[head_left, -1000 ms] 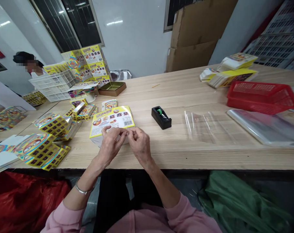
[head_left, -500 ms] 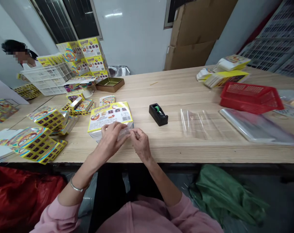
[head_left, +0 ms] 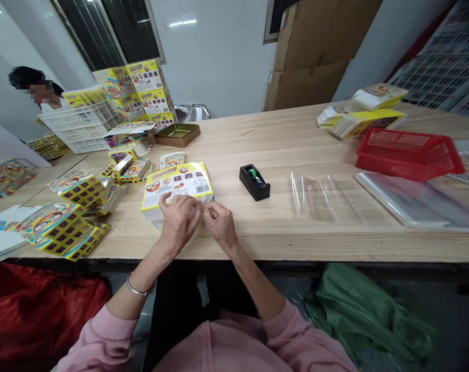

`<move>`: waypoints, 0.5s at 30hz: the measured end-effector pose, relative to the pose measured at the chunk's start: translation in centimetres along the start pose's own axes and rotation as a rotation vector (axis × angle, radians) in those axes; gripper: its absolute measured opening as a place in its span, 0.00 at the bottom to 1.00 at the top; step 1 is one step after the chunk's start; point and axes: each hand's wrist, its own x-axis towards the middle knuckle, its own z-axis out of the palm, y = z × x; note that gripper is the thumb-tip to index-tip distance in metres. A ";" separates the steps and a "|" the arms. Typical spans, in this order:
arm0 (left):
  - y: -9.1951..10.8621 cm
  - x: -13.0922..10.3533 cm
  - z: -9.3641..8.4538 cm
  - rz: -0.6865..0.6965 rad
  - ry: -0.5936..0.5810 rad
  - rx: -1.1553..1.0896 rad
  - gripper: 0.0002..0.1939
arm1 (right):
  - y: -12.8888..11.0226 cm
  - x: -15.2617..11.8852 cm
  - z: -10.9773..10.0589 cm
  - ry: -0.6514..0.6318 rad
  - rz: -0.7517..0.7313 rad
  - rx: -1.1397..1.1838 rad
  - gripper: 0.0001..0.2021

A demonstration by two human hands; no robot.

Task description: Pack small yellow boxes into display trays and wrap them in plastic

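Observation:
A yellow and white printed box [head_left: 180, 185] lies on the table in front of me, its sides glossy as if under clear plastic film. My left hand [head_left: 180, 219] reaches across the box's near right part with bent fingers, the tips drawn together. Close against those fingertips, my right hand [head_left: 221, 223] is closed in a pinch at the box's near right corner. Between them a bit of clear film seems to be held, though the fingers hide most of it. To the right of the box stands a black tape dispenser [head_left: 254, 182] with a green core.
Clear sheets [head_left: 319, 194] lie right of the dispenser, beside a stack of clear bags [head_left: 416, 201] and a red basket [head_left: 408, 154]. Printed cartons [head_left: 59, 227] pile up at left. Behind them are a brown tray [head_left: 177, 135], a white crate [head_left: 77, 126] and a person [head_left: 51, 101].
My left hand has shifted slightly right and its fingers have curled in more, nearer the right hand. My right hand stays pinched at the box corner. The view has moved slightly.

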 end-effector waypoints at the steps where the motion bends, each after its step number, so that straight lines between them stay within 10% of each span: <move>1: -0.1 0.0 -0.1 -0.036 0.020 -0.012 0.07 | 0.5 -0.2 0.2 -0.029 0.071 0.039 0.08; 8: -1.2 0.5 -0.9 -0.137 -0.028 -0.130 0.07 | 0.3 -1.5 -0.8 -0.104 0.297 0.266 0.20; 15: -1.0 1.0 -1.1 -0.127 -0.066 -0.162 0.08 | -1.5 -0.1 0.1 -0.252 0.115 0.261 0.13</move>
